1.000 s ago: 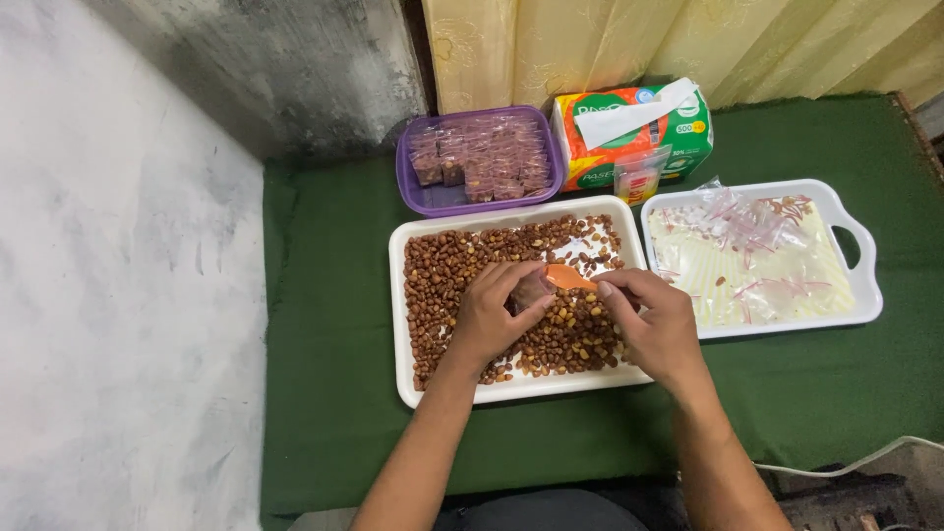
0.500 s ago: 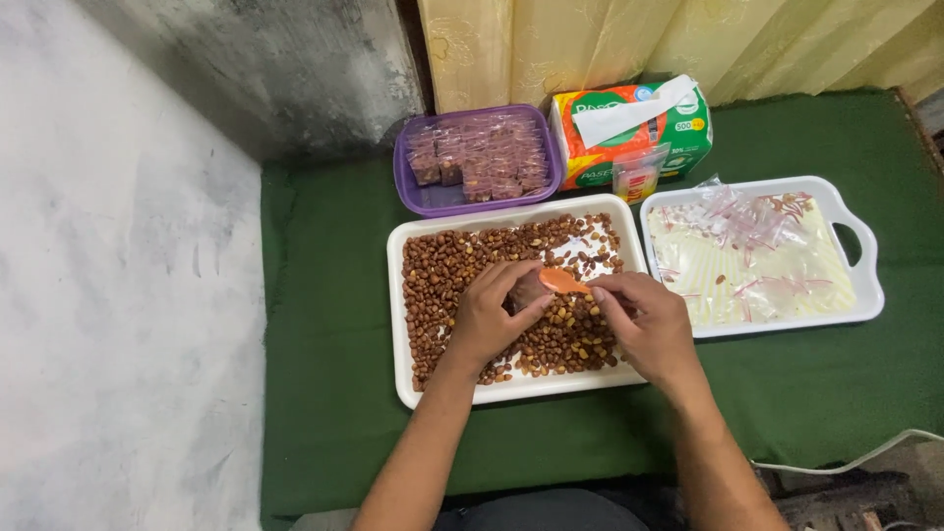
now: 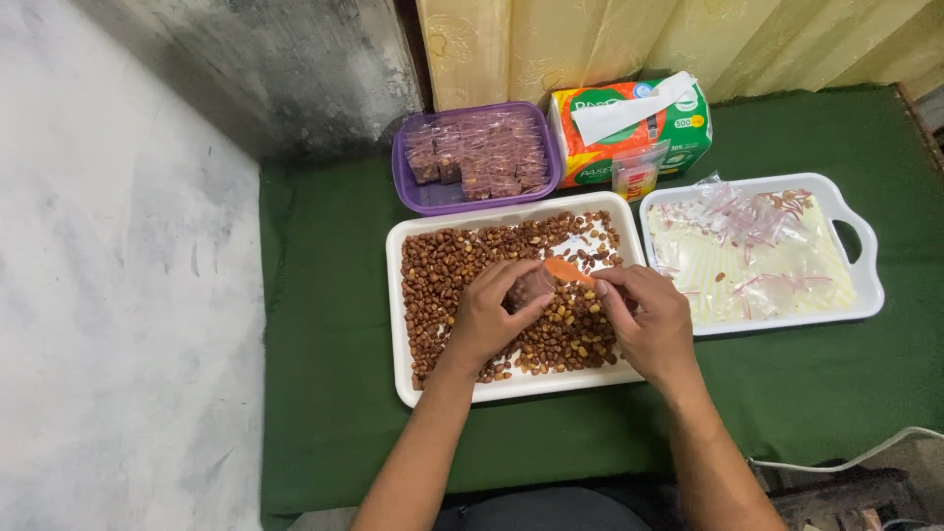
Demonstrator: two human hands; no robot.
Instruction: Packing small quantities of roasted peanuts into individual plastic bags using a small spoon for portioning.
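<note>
Orange spoon (image 3: pixel 567 270) pinched in right hand (image 3: pixel 649 324), long axis slanting, bowl toward upper left; left hand (image 3: pixel 492 317) clasping small clear bag (image 3: pixel 532 288) over peanut tray (image 3: pixel 413 379).

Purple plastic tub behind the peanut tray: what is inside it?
The purple plastic tub holds rows of small clear packets filled with something reddish-brown, stacked closely and covering most of its floor. Whatever lies beneath the top layer is hidden, and the exact filling cannot be told.
</note>
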